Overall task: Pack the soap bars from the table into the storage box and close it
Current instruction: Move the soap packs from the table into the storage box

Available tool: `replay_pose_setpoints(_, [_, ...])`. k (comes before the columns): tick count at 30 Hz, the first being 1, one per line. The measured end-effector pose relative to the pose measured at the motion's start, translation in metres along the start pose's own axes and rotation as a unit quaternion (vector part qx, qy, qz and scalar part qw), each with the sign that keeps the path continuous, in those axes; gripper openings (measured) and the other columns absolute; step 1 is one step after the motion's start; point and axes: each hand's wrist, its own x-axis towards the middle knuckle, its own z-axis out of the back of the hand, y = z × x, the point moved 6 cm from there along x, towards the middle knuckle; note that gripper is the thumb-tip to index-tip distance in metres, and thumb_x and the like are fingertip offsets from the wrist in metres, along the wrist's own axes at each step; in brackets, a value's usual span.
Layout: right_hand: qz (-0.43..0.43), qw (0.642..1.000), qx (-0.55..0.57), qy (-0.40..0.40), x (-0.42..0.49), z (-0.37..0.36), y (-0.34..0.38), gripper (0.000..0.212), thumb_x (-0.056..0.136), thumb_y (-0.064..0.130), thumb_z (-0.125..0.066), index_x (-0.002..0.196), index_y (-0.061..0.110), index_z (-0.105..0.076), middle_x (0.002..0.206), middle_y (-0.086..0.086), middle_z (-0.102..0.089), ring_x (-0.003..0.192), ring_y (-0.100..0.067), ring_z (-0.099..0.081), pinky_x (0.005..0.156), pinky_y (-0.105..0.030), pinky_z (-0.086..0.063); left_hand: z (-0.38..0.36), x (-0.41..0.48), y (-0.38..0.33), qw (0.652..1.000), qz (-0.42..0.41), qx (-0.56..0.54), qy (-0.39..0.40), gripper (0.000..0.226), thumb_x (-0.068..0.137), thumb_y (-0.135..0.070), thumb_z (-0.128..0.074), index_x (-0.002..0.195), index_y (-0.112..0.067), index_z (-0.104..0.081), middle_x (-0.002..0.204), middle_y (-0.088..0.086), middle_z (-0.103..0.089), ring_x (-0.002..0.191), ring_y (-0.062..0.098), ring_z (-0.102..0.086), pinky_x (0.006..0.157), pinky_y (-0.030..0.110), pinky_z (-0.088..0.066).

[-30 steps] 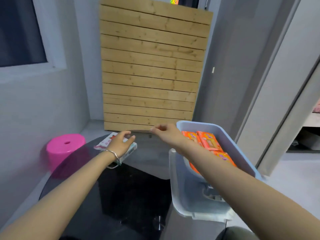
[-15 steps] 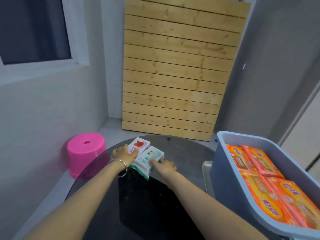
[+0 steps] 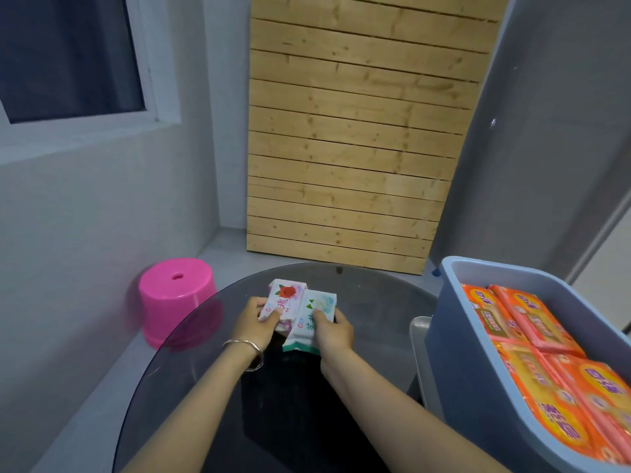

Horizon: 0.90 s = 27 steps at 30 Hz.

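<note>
Two wrapped soap bars lie side by side on the round dark glass table [image 3: 375, 302]. My left hand [image 3: 256, 322] grips the pink rose-printed soap bar [image 3: 285, 298]. My right hand [image 3: 333, 331] holds the white and green soap bar [image 3: 316, 314], thumb on top. The blue storage box [image 3: 478, 387] stands open at the right, holding several orange soap packs [image 3: 532, 336]. A pale lid [image 3: 418, 339] lies partly under the box's left side.
A pink plastic stool [image 3: 174, 295] stands on the floor left of the table. A slatted wooden panel [image 3: 355, 131] leans against the wall behind the table. A window [image 3: 68, 56] is at the upper left.
My right hand came off the box side, crossed left and took hold of the white and green bar. My left hand shifted its grip on the pink bar. The view swung left.
</note>
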Motion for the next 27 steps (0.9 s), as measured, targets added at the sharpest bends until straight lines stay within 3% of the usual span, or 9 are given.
replay_pose_setpoints(3, [-0.014, 0.998, 0.059, 0.004, -0.008, 0.016, 0.005, 0.023, 0.091, 0.018, -0.059, 0.114, 0.016, -0.061, 0.107, -0.010, -0.071, 0.091, -0.029, -0.070, 0.084, -0.045, -0.058, -0.005, -0.010, -0.002, 0.999, 0.014, -0.045, -0.015, 0.028, 0.088, -0.009, -0.055, 0.114, -0.001, -0.055, 0.119, 0.016, -0.063, 0.092, 0.019, -0.055, 0.077, 0.026, -0.040])
replay_pose_setpoints(7, [-0.035, 0.996, 0.080, 0.010, -0.022, 0.033, 0.002, 0.045, 0.087, 0.014, -0.066, 0.129, 0.016, -0.051, 0.120, -0.014, -0.066, 0.097, -0.031, -0.068, 0.085, -0.045, -0.057, -0.011, -0.026, 0.000, 0.972, 0.086, -0.217, -0.006, 0.033, 0.086, -0.001, -0.056, 0.119, -0.003, -0.056, 0.120, 0.018, -0.064, 0.090, 0.023, -0.062, 0.066, 0.025, -0.052])
replay_pose_setpoints(11, [-0.067, 0.988, 0.130, 0.043, -0.039, 0.043, 0.000, 0.049, 0.088, 0.013, -0.065, 0.132, 0.019, -0.046, 0.117, -0.015, -0.065, 0.083, -0.029, -0.067, 0.068, -0.042, -0.057, -0.016, -0.042, -0.012, 0.928, 0.138, -0.342, 0.041, 0.031, 0.083, 0.008, -0.056, 0.108, -0.010, -0.060, 0.080, 0.007, -0.071, 0.060, 0.010, -0.070, 0.062, 0.020, -0.058])
replay_pose_setpoints(12, [-0.066, 0.988, 0.128, 0.047, -0.042, 0.046, 0.002, 0.050, 0.088, 0.012, -0.064, 0.133, 0.020, -0.045, 0.116, -0.015, -0.065, 0.078, -0.027, -0.066, 0.063, -0.039, -0.056, -0.015, -0.045, -0.016, 0.926, 0.148, -0.345, 0.045, 0.033, 0.083, 0.009, -0.054, 0.110, -0.009, -0.060, 0.075, 0.005, -0.070, 0.061, 0.011, -0.070, 0.068, 0.021, -0.058])
replay_pose_setpoints(14, [-0.062, 0.989, 0.121, 0.053, -0.048, 0.053, 0.006, 0.053, 0.088, 0.009, -0.063, 0.136, 0.021, -0.043, 0.118, -0.016, -0.064, 0.079, -0.028, -0.065, 0.059, -0.037, -0.054, -0.016, -0.050, -0.020, 0.922, 0.169, -0.342, 0.065, 0.039, 0.084, 0.009, -0.051, 0.121, -0.002, -0.056, 0.082, 0.009, -0.066, 0.074, 0.016, -0.064, 0.085, 0.030, -0.053])
replay_pose_setpoints(16, [-0.054, 0.990, 0.113, 0.058, -0.054, 0.060, 0.011, 0.056, 0.088, 0.007, -0.063, 0.138, 0.019, -0.042, 0.124, -0.018, -0.063, 0.086, -0.031, -0.064, 0.061, -0.036, -0.054, -0.019, -0.060, -0.024, 0.909, 0.197, -0.355, 0.094, 0.042, 0.085, 0.010, -0.047, 0.127, 0.002, -0.050, 0.087, 0.013, -0.062, 0.080, 0.018, -0.061, 0.088, 0.032, -0.050])
replay_pose_setpoints(20, [-0.042, 0.992, 0.090, 0.075, -0.063, 0.076, 0.022, 0.061, 0.087, 0.005, -0.065, 0.141, 0.017, -0.039, 0.125, -0.017, -0.063, 0.075, -0.026, -0.065, 0.059, -0.035, -0.054, -0.024, -0.080, -0.033, 0.883, 0.225, -0.394, 0.125, 0.057, 0.083, 0.011, -0.042, 0.135, -0.013, -0.044, 0.100, 0.015, -0.060, 0.089, 0.026, -0.060, 0.082, 0.034, -0.052])
replay_pose_setpoints(23, [-0.032, 0.993, 0.083, 0.078, -0.071, 0.090, 0.026, 0.061, 0.087, 0.006, -0.064, 0.141, 0.016, -0.038, 0.125, -0.016, -0.063, 0.066, -0.019, -0.062, 0.048, -0.030, -0.054, -0.033, -0.093, -0.047, 0.868, 0.203, -0.423, 0.160, 0.060, 0.082, 0.017, -0.034, 0.130, -0.018, -0.047, 0.106, 0.017, -0.058, 0.090, 0.031, -0.059, 0.062, 0.038, -0.060])
replay_pose_setpoints(27, [-0.012, 0.992, 0.085, 0.097, -0.081, 0.100, 0.049, 0.047, 0.087, 0.012, -0.065, 0.130, 0.009, -0.047, 0.120, -0.017, -0.066, 0.072, -0.021, -0.065, 0.063, -0.033, -0.055, -0.034, -0.101, -0.087, 0.867, 0.117, -0.439, 0.205, 0.072, 0.078, 0.019, -0.032, 0.137, -0.021, -0.043, 0.117, 0.016, -0.058, 0.099, 0.031, -0.060, 0.059, 0.032, -0.060])
